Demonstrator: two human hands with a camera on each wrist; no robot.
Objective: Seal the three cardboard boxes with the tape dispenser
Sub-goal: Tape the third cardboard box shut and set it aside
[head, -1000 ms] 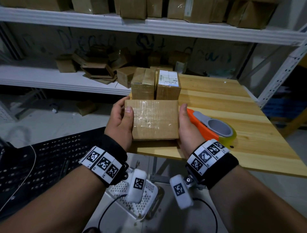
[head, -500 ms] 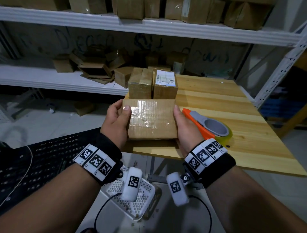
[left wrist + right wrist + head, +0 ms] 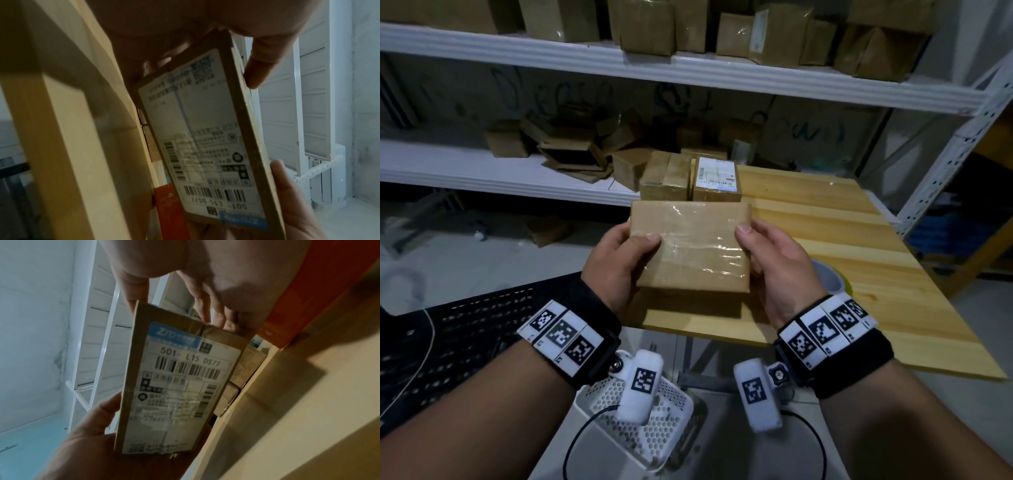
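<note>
I hold a flat cardboard box with clear tape across its top above the near edge of the wooden table. My left hand grips its left end and my right hand its right end, thumbs on top, fingers beneath. The wrist views show its underside with a shipping label. Two more boxes, one plain and one labelled, stand side by side behind it. The orange tape dispenser lies on the table, mostly hidden by my right hand.
A black perforated crate sits low on the left and a white mesh basket below my wrists. White shelves loaded with cardboard boxes run behind the table. A shelf upright stands at the right.
The box has risen off the table's near edge. Both thumbs have slid further onto its top. My right hand now covers most of the tape dispenser.
</note>
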